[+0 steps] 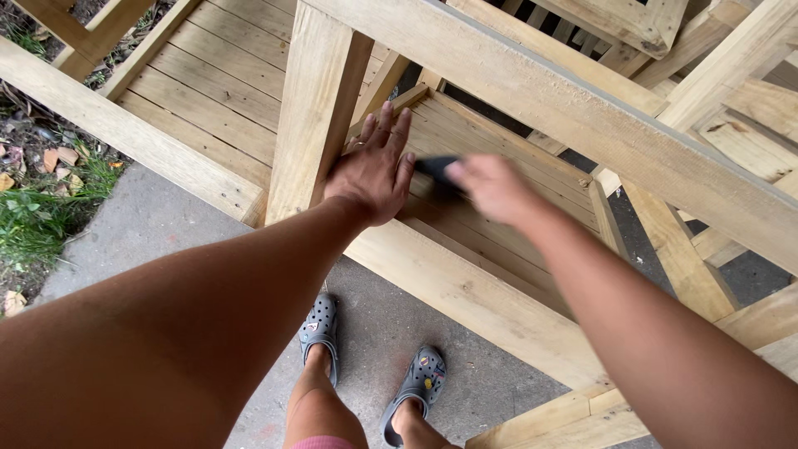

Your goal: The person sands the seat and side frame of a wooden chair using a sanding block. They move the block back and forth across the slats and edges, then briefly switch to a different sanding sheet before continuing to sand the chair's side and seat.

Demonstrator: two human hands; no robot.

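1. The left hand (pixel 372 170) lay flat, fingers spread, on the wooden post (pixel 316 108).
2. The right hand (pixel 490 189), blurred, gripped a dark tool (pixel 436 169) just beside it.
3. Steady bracing seemed best.

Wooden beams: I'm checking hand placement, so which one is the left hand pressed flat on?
The upright post left of the slatted shelf; the left hand lies on it, unlike the other beams.

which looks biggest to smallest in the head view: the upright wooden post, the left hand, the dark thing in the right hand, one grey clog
1. upright wooden post
2. left hand
3. grey clog, close to the hand in apparent size, and it lies farther from the camera, so this rank is unsure
4. dark object in the blurred right hand, mostly hidden
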